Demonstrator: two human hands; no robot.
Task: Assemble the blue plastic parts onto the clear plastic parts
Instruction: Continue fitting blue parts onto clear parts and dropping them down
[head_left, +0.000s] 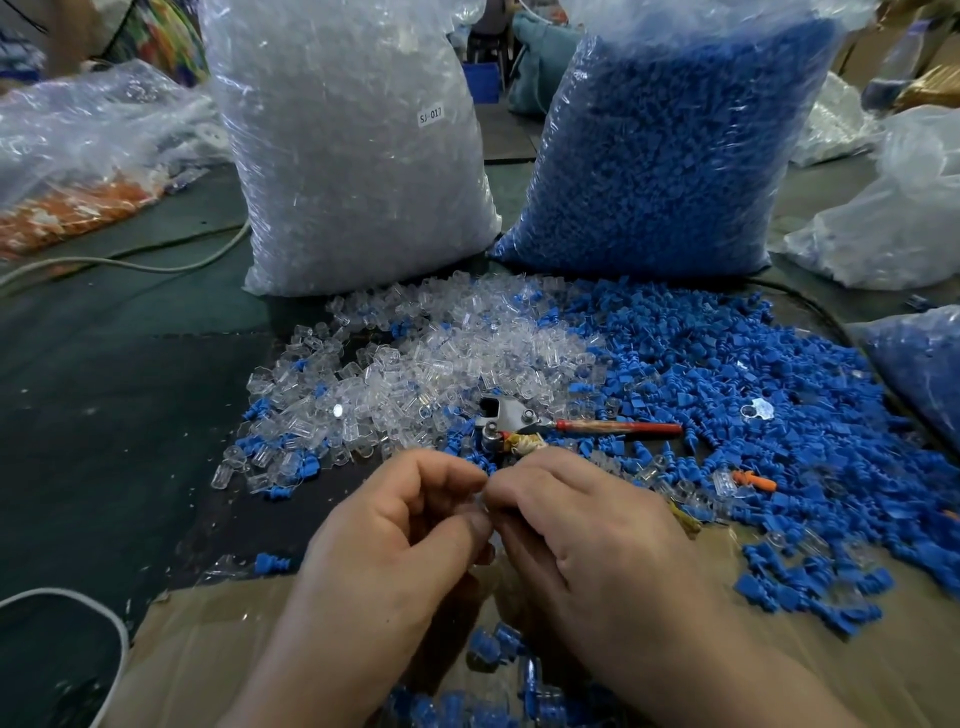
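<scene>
A heap of loose clear plastic parts (415, 374) lies in the middle of the table, with a spread of blue plastic parts (737, 395) to its right. My left hand (405, 540) and my right hand (587, 530) meet fingertip to fingertip in front of the heaps, above a cardboard box. Their curled fingers pinch a small clear part (480, 504) between them; it is mostly hidden, and I cannot tell if a blue part is on it. Assembled blue-and-clear pieces (498, 670) lie in the box below my wrists.
A tall bag of clear parts (343, 145) and a tall bag of blue parts (670, 145) stand at the back. A red-handled metal tool (561, 427) lies just beyond my fingers. The cardboard box (218, 644) sits at the near edge. A white cable (98, 613) loops at left.
</scene>
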